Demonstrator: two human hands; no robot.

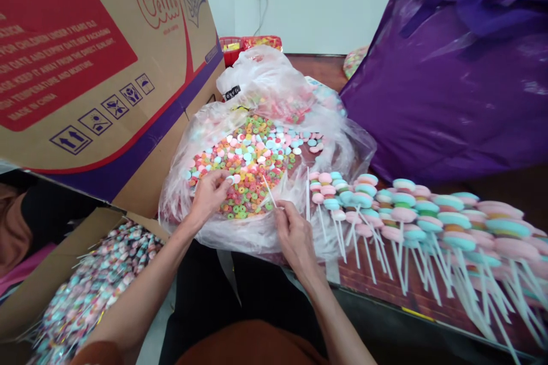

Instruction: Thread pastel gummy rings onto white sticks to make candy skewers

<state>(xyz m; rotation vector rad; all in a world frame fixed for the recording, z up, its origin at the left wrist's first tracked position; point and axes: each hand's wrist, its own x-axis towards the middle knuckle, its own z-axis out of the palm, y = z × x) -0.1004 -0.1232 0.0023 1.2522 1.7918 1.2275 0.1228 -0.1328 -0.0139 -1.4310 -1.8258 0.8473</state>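
Over the candy pile, my left hand (209,194) pinches a small pale candy disc (233,179) between thumb and fingertips. In my right hand (294,234) is a thin white stick (268,189), slanting up to the left and apart from the disc. Loose candies (252,182), both ring-shaped and flat round ones in pink, blue, green and orange, lie below on an opened clear plastic bag (205,235). To the right of my right hand, many candy lollipops (403,199) of stacked pink and blue discs on white sticks lie in a long row.
A large printed cardboard box (107,45) stands at the left. Below it, an open carton (96,219) holds many wrapped lollipops (107,279). A big purple bag (445,74) fills the right rear. Behind the pile are a whitish plastic bag (261,71) and a red basket (230,56).
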